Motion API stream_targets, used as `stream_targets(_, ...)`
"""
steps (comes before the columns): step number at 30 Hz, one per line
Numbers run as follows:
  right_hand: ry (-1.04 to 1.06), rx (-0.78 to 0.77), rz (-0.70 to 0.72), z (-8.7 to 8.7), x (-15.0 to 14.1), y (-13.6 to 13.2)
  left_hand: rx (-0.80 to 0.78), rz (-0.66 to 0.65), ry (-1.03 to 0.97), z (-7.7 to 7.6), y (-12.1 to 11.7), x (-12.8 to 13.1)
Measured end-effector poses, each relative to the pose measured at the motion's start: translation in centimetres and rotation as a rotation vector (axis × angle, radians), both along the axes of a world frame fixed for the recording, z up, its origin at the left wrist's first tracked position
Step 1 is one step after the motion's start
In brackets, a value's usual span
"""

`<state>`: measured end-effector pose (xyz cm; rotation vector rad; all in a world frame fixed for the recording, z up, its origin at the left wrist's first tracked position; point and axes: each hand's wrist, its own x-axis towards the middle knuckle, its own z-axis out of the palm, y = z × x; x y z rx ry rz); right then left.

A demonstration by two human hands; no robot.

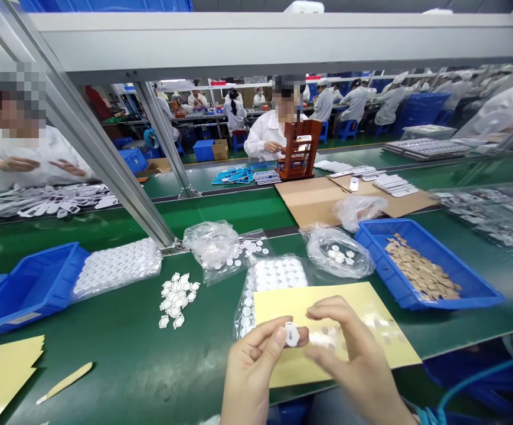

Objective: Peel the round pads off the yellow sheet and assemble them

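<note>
My left hand point(251, 366) pinches a small round white part point(291, 334) between thumb and forefinger. The fingers of my right hand point(349, 354) reach in from the right and sit at that part's edge; I cannot tell whether they grip it. Under both hands lies a yellow backing sheet point(283, 307) dotted with pale discs. Beyond it are a clear bag holding a sheet of white discs point(274, 274), a bag of loose discs point(338, 254), and a heap of white parts point(176, 298) on the green bench point(105, 348).
A blue tray point(371, 260) of tan discs stands right, and a blue bin point(30, 289) stands left near tan tweezers point(64, 383). An aluminium frame point(105, 159) crosses the view. Beyond it, a co-worker point(269, 136) sits by a brown fixture point(298, 150); another works at the left.
</note>
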<state>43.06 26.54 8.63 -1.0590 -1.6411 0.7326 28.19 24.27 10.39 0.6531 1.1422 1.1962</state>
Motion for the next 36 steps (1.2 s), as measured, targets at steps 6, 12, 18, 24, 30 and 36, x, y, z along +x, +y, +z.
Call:
stream_targets(6,-0.341,0.224,0.1,-0.9,0.3,0.0,0.054,-0.11,-0.074,-1.7,0.8,1.0)
stream_targets(12,-0.268,0.157,0.141,-0.6,0.1,-0.2,-0.043,-0.167,-0.269,-1.5,0.8,1.0)
stream_targets(18,-0.069,0.003,0.26,1.6,0.0,-0.7,-0.08,-0.151,-0.372,-0.5,0.5,0.8)
stream_targets(24,-0.025,0.001,0.193,2.1,-0.6,-0.9,-0.055,-0.138,-0.298,0.1,0.1,0.8)
stream_targets(30,0.045,-0.029,0.147,2.4,-1.1,-0.9,-0.049,-0.092,-0.231,0.2,-0.1,0.8)
stream_targets(36,0.169,-0.265,0.2,2.0,-0.8,-0.8,-0.043,-0.079,-0.236,-0.2,0.0,0.8)
